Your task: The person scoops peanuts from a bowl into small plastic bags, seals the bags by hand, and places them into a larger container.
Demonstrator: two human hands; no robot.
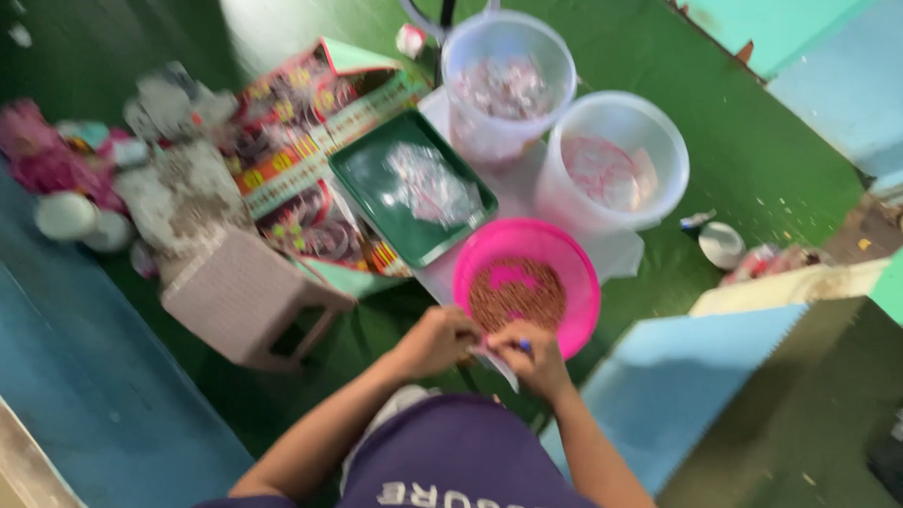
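A green mat (775,165) covers the floor and carries everything. Near its far edge stand two clear buckets (508,81), side by side, each with pale contents. Left of them lies a green tray (359,176) with a crumpled clear bag on it, and further left, near the mat's left edge, a grey stool (240,297).

The pink bowl (576,263) is full of small brown grains and sits just in front of the person, below the buckets. Both hands meet at its near rim. The left hand (436,341) is curled and touches the rim side. The right hand (530,355) is closed on a small blue object (523,345), and a pale packet (496,368) hangs between the hands; which fingers pinch it I cannot tell. The bowl lies straight ahead of both hands, the right one slightly nearer to its middle.
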